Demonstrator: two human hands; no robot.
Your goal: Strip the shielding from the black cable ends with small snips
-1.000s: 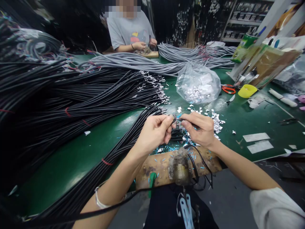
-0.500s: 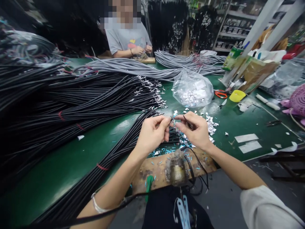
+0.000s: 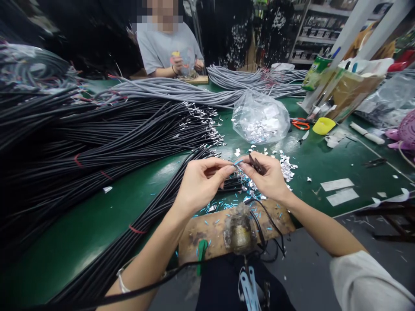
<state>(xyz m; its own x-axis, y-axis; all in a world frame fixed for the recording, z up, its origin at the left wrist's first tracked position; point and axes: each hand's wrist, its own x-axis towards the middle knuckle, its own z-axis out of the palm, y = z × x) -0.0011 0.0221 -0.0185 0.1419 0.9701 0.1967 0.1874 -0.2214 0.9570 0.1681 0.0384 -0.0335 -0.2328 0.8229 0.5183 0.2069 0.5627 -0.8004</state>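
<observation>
My left hand (image 3: 199,183) and my right hand (image 3: 267,177) meet fingertip to fingertip above the green table (image 3: 97,216). Between them I pinch a small blue tube piece (image 3: 238,163) at the end of a thin black cable (image 3: 256,165) that runs through my right hand. Below the hands lie loose silver terminals (image 3: 287,166) and blue tube bits (image 3: 223,205). A bundle of black cables (image 3: 136,233) runs from the lower left toward my left hand.
A wooden block with a solder-stained fixture (image 3: 240,229) sits at the table edge. A clear bag of terminals (image 3: 261,119), orange-handled scissors (image 3: 300,124), a yellow dish (image 3: 324,125) and grey cables (image 3: 194,90) lie beyond. Another person (image 3: 168,47) works across the table.
The view has shifted slightly. My fingers have closed together on the cable end, and a blue tube piece now shows between the fingertips. The hands stay in the same place.
</observation>
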